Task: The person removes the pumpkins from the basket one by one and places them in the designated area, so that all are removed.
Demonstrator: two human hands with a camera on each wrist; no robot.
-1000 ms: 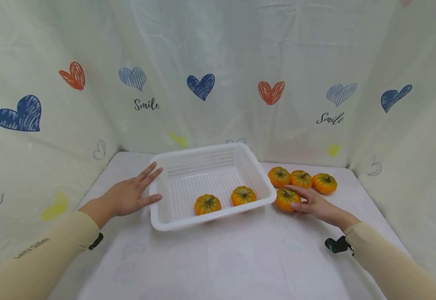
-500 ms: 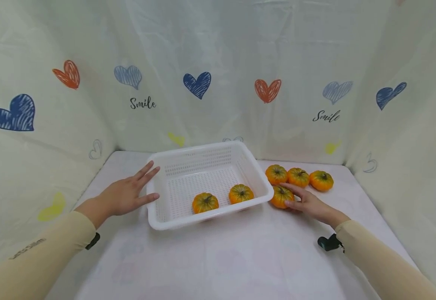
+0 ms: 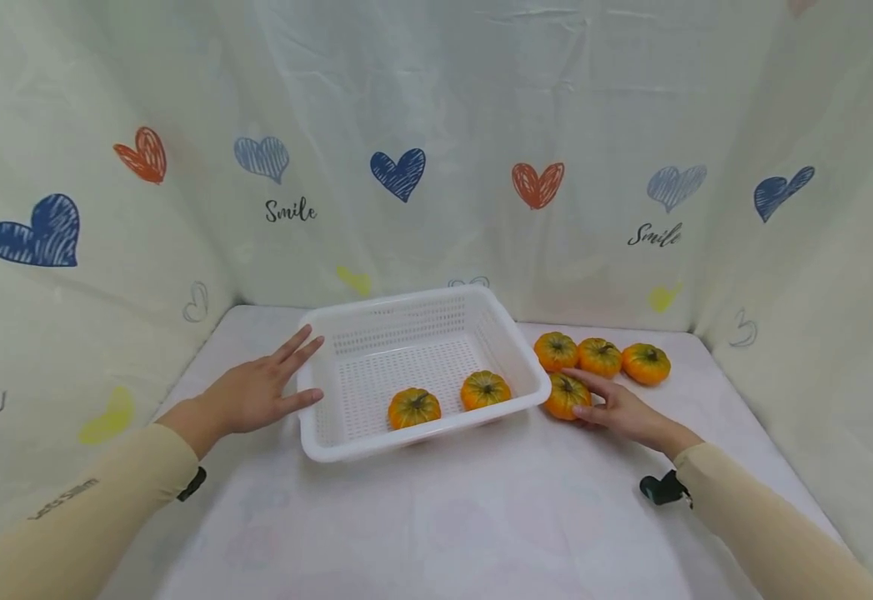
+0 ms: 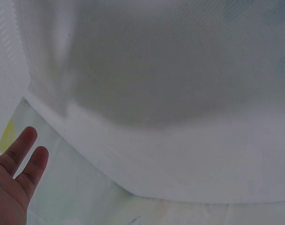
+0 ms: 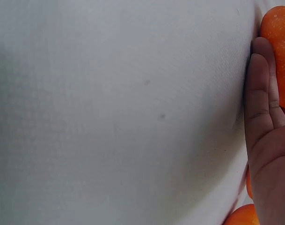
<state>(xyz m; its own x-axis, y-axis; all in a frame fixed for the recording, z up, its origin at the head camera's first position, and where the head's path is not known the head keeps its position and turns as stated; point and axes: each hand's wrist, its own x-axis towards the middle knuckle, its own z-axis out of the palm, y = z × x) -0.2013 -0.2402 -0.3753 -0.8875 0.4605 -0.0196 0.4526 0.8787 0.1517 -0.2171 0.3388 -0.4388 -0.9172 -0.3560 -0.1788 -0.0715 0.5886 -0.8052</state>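
My right hand (image 3: 624, 410) holds a small orange pumpkin (image 3: 567, 395) with green streaks, thumb at its front and fingers along its far side. The pumpkin sits on the table, close beside the basket's right corner. In the right wrist view, the hand's straight fingers (image 5: 258, 89) lie against the orange skin of the pumpkin (image 5: 279, 54). A white perforated plastic basket (image 3: 421, 440) contains a pumpkin (image 3: 414, 408) and a second pumpkin (image 3: 485, 390), both near its front wall. At the basket's left rim, my left hand (image 3: 256, 392) is spread, its fingertips over the edge.
Behind the right hand, three more pumpkins stand in a row: one pumpkin (image 3: 555, 351), a middle pumpkin (image 3: 599, 357) and a right pumpkin (image 3: 646, 364). A white cloth covers the table (image 3: 436, 525). A curtain (image 3: 459, 100) printed with hearts encloses the back and sides.
The right hand and the pumpkin it holds have shifted slightly left, nearer the basket. The left hand and basket have stayed in place. The head view has swayed a little.
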